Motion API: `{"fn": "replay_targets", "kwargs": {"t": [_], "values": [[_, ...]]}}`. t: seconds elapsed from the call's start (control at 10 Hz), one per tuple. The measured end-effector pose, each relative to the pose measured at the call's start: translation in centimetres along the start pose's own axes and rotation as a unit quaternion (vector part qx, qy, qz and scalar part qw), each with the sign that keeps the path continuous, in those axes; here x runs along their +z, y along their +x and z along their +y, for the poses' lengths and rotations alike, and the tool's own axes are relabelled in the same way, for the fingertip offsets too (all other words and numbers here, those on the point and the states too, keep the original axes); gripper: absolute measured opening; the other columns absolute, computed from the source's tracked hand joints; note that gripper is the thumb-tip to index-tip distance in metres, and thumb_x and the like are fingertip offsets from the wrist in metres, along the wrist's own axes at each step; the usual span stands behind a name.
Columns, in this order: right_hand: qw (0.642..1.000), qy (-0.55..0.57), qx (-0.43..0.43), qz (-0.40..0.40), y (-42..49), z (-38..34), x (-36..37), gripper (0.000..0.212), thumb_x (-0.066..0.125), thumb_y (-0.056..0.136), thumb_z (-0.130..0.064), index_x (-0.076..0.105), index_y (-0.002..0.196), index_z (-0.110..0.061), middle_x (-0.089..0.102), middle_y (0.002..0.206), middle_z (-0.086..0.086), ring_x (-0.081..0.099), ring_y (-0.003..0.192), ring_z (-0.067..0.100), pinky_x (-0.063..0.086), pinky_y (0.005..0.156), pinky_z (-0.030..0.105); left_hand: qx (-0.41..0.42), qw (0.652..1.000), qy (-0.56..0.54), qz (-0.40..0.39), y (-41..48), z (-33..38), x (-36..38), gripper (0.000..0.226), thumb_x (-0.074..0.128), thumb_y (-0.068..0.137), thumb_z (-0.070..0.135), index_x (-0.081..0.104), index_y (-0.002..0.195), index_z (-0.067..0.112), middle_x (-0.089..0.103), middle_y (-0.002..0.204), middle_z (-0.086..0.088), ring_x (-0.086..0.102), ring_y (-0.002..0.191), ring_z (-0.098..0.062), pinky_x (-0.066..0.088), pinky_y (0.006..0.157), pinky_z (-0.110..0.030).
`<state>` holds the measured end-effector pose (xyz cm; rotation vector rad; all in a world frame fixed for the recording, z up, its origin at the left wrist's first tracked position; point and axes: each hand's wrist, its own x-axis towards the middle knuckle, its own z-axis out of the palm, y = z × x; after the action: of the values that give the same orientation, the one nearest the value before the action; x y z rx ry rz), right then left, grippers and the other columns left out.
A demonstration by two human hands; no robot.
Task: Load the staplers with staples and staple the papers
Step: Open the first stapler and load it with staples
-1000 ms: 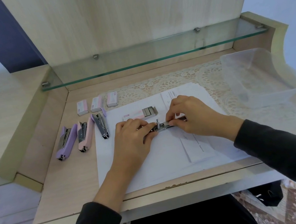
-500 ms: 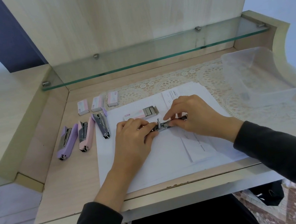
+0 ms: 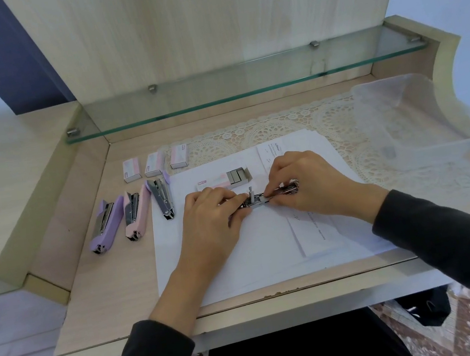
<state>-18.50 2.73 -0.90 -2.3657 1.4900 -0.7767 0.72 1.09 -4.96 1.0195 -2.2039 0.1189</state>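
Left hand [image 3: 208, 212] and right hand [image 3: 302, 181] pinch the opened metal stapler [image 3: 257, 199]; a crooked strip may jam its channel.

Left: three staplers [image 3: 137, 214] side by side; bare desk [image 3: 116, 289] in front of them.
Back: staple boxes [image 3: 154, 164] below glass shelf [image 3: 245, 94].
Right: clear tub [image 3: 422, 123].

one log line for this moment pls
step: loading stapler | left hand: holds stapler | right hand: grips its other end | staple box: open on papers
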Motion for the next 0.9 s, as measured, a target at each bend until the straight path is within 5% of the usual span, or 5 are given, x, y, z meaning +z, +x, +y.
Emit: {"fn": "replay_targets", "kwargs": {"t": [0.3, 0.5, 0.7, 0.9], "values": [[0.998, 0.005, -0.012, 0.061, -0.3, -0.4, 0.3, 0.007, 0.069, 0.070, -0.009, 0.074, 0.075, -0.012, 0.070, 0.074, 0.004, 0.057, 0.067, 0.017, 0.043, 0.064, 0.025, -0.004, 1.000, 0.001, -0.001, 0.0, 0.1, -0.1, 0.028, 0.053, 0.079, 0.032, 0.074, 0.084, 0.013, 0.067, 0.075, 0.001, 0.047, 0.076, -0.010, 0.032, 0.072, -0.028], [0.997, 0.037, 0.043, 0.048, -0.2, -0.7, -0.9, 0.012, 0.071, 0.074, -0.008, 0.073, 0.085, -0.012, 0.068, 0.074, -0.005, 0.049, 0.063, -0.006, 0.037, 0.065, 0.006, -0.009, 1.000, -0.007, -0.004, 0.0, 0.2, -0.2, 0.029, 0.052, 0.079, 0.032, 0.074, 0.085, 0.013, 0.067, 0.075, 0.000, 0.046, 0.077, -0.009, 0.031, 0.073, -0.027], [0.997, 0.038, 0.071, 0.004, 0.0, -0.8, -1.0, 0.015, 0.071, 0.073, -0.006, 0.074, 0.087, -0.013, 0.067, 0.083, -0.001, 0.053, 0.074, 0.010, 0.038, 0.070, 0.010, -0.009, 1.000, -0.007, -0.006, 0.0, 0.2, -0.2, 0.029, 0.052, 0.080, 0.032, 0.074, 0.085, 0.013, 0.067, 0.075, 0.000, 0.046, 0.077, -0.009, 0.031, 0.073, -0.027], [0.992, 0.080, 0.093, -0.004, 0.3, -0.8, -0.7, 0.013, 0.074, 0.070, -0.006, 0.074, 0.081, -0.014, 0.057, 0.072, -0.014, 0.049, 0.068, 0.002, 0.040, 0.066, 0.011, -0.007, 1.000, -0.007, -0.005, 0.0, 0.2, -0.2, 0.028, 0.053, 0.080, 0.032, 0.074, 0.084, 0.013, 0.067, 0.075, 0.000, 0.047, 0.077, -0.009, 0.031, 0.072, -0.027]]}}
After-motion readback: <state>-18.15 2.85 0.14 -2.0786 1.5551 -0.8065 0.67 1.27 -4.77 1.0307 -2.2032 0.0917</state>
